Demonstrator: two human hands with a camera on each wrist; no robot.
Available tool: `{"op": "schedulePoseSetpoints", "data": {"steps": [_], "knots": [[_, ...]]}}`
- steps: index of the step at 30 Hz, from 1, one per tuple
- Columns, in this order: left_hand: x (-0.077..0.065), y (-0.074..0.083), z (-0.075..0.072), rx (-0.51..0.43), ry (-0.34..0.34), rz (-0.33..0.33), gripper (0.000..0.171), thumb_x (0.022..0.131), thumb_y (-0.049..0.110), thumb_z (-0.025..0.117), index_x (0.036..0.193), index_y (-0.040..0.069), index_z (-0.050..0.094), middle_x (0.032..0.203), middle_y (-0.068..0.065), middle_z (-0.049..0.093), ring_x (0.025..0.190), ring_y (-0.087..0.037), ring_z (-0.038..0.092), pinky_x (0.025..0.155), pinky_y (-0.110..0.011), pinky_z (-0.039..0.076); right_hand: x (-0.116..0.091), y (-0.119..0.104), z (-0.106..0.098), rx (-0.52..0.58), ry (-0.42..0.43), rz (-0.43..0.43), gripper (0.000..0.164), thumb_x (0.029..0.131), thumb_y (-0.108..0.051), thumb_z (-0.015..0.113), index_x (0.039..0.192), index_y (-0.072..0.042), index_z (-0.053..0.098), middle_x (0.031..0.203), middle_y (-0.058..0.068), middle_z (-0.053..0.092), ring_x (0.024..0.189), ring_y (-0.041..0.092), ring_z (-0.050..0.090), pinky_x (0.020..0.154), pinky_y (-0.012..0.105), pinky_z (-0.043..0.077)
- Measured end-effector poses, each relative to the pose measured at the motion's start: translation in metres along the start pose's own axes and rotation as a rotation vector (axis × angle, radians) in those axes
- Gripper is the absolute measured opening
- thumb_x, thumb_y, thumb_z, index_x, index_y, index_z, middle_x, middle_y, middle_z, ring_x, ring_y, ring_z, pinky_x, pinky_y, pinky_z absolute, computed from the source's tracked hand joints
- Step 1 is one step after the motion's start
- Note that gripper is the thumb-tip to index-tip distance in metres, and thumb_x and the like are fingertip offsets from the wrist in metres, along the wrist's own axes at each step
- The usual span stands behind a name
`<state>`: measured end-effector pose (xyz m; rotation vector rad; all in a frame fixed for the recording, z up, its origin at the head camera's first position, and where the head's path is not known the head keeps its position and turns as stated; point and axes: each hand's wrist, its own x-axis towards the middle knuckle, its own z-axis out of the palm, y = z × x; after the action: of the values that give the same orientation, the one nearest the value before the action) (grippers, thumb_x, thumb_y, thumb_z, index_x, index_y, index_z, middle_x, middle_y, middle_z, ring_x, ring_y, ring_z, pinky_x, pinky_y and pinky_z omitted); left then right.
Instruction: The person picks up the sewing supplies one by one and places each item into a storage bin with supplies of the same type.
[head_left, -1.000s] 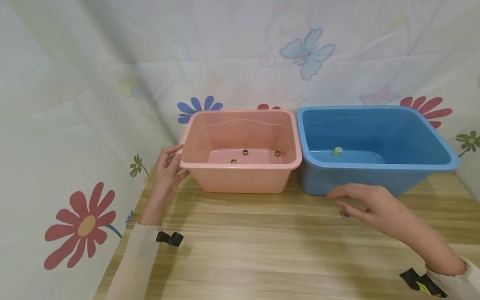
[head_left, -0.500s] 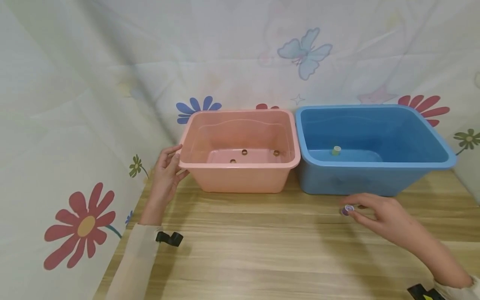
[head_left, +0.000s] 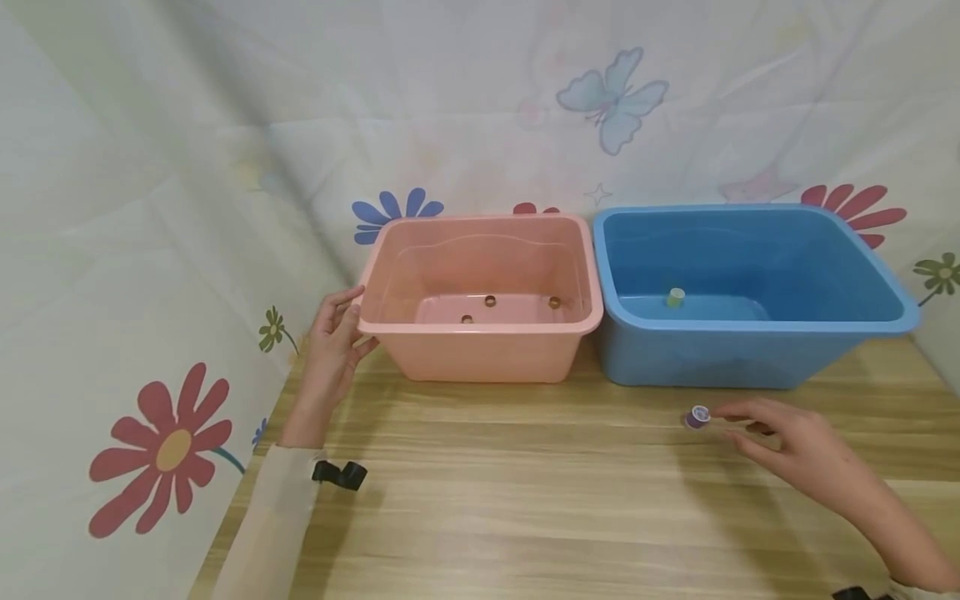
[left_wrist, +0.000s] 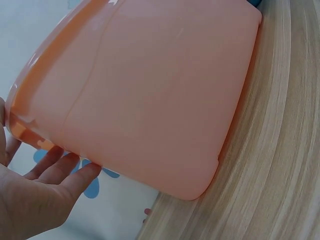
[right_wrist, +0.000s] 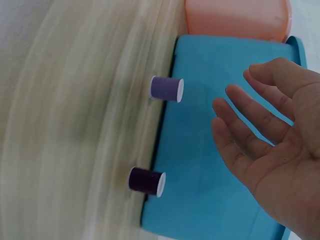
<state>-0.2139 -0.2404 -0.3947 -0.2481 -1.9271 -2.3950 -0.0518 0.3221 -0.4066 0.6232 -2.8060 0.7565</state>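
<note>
My left hand [head_left: 330, 346] holds the left rim of a pink plastic bin [head_left: 480, 358], some fingertips under its edge in the left wrist view. My right hand [head_left: 798, 442] hovers above the table, fingers apart and holding nothing. Just left of its fingertips, a purple thread spool [head_left: 697, 417] stands upright in front of a blue plastic bin [head_left: 697, 358]. In the right wrist view, that light purple spool [right_wrist: 166, 88] and a dark purple spool [right_wrist: 146, 181] stand near the blue bin. The dark one is hidden in the head view.
Inside the pink bin lie several small brown ring-like things, among them one ring [head_left: 490, 301]. A pale green spool [head_left: 675, 297] stands in the blue bin. Both bins sit side by side on a wooden table [head_left: 525, 500], against a patterned cloth [head_left: 465, 125].
The right hand's fingers have come away from the light purple spool, leaving it standing on the table, and the hand has moved right. The left hand stays on the pink bin.
</note>
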Motion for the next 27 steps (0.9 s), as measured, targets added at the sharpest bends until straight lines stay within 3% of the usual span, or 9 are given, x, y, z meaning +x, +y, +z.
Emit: {"op": "schedulePoseSetpoints", "data": {"steps": [7, 14, 20, 23, 27], "knots": [[0.000, 0.000, 0.001, 0.000, 0.011, -0.004, 0.042, 0.105, 0.028, 0.057, 0.143, 0.013, 0.050, 0.135, -0.010, 0.049, 0.113, -0.027, 0.065, 0.085, -0.032, 0.059, -0.007, 0.013, 0.005, -0.033, 0.011, 0.057, 0.032, 0.087, -0.009, 0.081, 0.118, -0.014, 0.073, 0.112, 0.003, 0.074, 0.094, 0.006, 0.067, 0.070, 0.026, 0.059], [0.001, -0.001, 0.002, -0.003, 0.022, -0.008, 0.040, 0.105, 0.028, 0.057, 0.142, 0.014, 0.051, 0.134, -0.009, 0.050, 0.111, -0.025, 0.066, 0.085, -0.032, 0.060, -0.011, 0.026, 0.011, 0.005, 0.004, 0.114, 0.039, 0.086, -0.004, 0.080, 0.123, -0.005, 0.068, 0.109, 0.013, 0.072, 0.088, 0.019, 0.071, 0.067, 0.028, 0.060], [0.000, -0.001, 0.003, -0.012, 0.026, 0.002, 0.042, 0.105, 0.028, 0.057, 0.143, 0.013, 0.050, 0.133, -0.008, 0.051, 0.109, -0.023, 0.067, 0.084, -0.031, 0.060, -0.011, 0.032, 0.019, 0.030, 0.044, 0.085, 0.043, 0.084, -0.001, 0.081, 0.124, 0.000, 0.066, 0.113, 0.017, 0.072, 0.087, 0.005, 0.069, 0.066, 0.020, 0.057], [0.001, -0.002, 0.003, -0.021, 0.017, 0.008, 0.041, 0.105, 0.027, 0.057, 0.143, 0.013, 0.050, 0.133, -0.009, 0.051, 0.107, -0.020, 0.068, 0.083, -0.030, 0.060, -0.010, 0.033, 0.023, 0.043, 0.034, 0.106, 0.045, 0.085, -0.002, 0.080, 0.127, 0.002, 0.065, 0.116, 0.019, 0.070, 0.087, 0.005, 0.069, 0.067, 0.020, 0.057], [0.000, -0.002, 0.003, -0.024, 0.015, 0.011, 0.041, 0.104, 0.028, 0.058, 0.142, 0.013, 0.051, 0.133, -0.008, 0.052, 0.107, -0.020, 0.068, 0.083, -0.031, 0.060, -0.005, 0.031, 0.029, 0.068, 0.012, 0.147, 0.048, 0.087, -0.005, 0.080, 0.130, 0.005, 0.062, 0.119, 0.023, 0.069, 0.088, 0.019, 0.072, 0.066, 0.024, 0.058]]}}
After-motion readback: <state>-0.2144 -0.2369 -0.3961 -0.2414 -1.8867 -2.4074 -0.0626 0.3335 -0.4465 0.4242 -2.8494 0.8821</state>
